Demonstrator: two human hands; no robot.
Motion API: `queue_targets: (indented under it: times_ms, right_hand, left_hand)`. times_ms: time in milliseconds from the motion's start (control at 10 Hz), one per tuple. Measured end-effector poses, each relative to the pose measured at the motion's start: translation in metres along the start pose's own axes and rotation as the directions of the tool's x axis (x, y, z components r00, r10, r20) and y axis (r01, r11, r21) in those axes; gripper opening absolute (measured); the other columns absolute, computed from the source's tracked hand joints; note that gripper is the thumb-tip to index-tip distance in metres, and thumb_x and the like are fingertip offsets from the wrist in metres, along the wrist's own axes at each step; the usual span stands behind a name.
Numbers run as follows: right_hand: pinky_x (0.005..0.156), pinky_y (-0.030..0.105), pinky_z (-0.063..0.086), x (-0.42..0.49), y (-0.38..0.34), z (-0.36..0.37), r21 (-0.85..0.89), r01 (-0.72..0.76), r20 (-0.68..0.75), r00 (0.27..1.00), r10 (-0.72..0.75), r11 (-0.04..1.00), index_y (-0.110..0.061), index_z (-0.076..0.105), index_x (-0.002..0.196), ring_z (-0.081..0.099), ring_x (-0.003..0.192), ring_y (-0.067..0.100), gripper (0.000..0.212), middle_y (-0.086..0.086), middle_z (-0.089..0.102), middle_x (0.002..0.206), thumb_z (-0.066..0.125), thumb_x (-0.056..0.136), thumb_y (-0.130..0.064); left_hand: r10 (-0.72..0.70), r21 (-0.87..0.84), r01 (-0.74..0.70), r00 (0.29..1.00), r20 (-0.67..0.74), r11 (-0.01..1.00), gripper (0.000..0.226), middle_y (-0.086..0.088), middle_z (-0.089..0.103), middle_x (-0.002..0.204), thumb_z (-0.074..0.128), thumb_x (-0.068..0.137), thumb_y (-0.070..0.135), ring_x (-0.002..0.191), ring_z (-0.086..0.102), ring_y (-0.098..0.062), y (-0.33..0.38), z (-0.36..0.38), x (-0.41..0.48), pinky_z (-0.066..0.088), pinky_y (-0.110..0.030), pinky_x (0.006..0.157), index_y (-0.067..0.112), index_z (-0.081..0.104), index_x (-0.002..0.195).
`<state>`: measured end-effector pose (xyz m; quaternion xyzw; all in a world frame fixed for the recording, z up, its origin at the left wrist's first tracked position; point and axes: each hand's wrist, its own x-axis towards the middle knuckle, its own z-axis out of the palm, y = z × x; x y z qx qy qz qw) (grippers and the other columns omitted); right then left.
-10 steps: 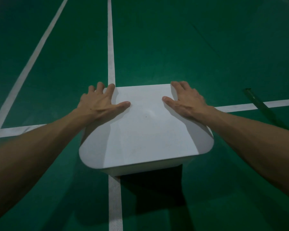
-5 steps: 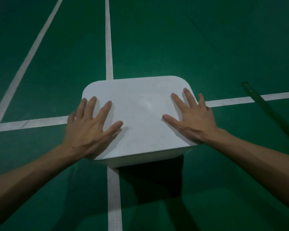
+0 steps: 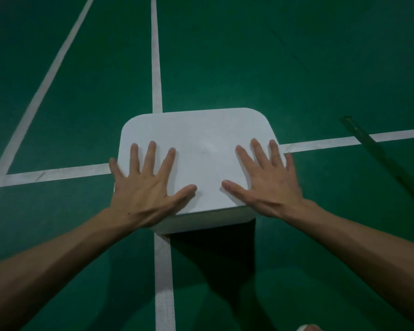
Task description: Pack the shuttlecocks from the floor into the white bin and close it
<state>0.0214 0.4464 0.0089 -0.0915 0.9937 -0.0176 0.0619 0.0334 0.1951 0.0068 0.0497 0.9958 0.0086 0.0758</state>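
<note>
White bin (image 3: 201, 149) stands on green court floor (image 3: 296, 56), over the crossing of two white court lines (image 3: 156, 68). Flat white lid (image 3: 202, 130) with rounded corners covers its top; contents not visible.

Left hand (image 3: 145, 187) lies flat on near-left part of lid, fingers spread and straight, thumb pointing right. Little finger overhangs the left edge.

Right hand (image 3: 264, 182) lies flat on near-right part of lid, fingers spread, thumb pointing left. Thumbs apart, bare lid between them.

Dark shadow on floor just near the bin. Dark thin rod (image 3: 378, 154) lies on floor at right, crossing the line. Small pale object at bottom edge, unidentifiable.
</note>
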Motion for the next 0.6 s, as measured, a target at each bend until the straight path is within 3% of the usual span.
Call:
queue_targets:
  times_ms: [300,600]
  right_hand:
    - [0.114,0.058,-0.009,0.002,0.001,-0.002,-0.026,0.017,0.022,1.000,-0.016,1.000,-0.033,-0.008,0.151,-0.019,0.144,0.035,0.099,0.004,-0.014,0.160,0.006,0.071,-0.089]
    - [0.116,0.051,-0.013,0.006,-0.001,-0.013,0.043,0.013,0.045,0.999,-0.015,0.999,-0.034,-0.006,0.151,-0.020,0.144,0.032,0.100,0.002,-0.016,0.160,0.004,0.068,-0.089]
  left_hand:
    - [0.049,0.036,-0.049,0.999,0.002,0.998,0.103,-0.014,-0.022,0.156,-0.009,0.065,0.088,0.143,-0.022,-0.031,0.004,-0.001,-0.002,-0.009,-0.060,0.112,0.028,-0.018,0.149]
    - [0.063,-0.002,-0.063,0.996,0.063,0.998,0.104,-0.005,-0.029,0.154,-0.013,0.062,0.087,0.142,-0.025,-0.028,0.003,-0.012,0.006,-0.011,-0.059,0.112,0.028,-0.021,0.147]
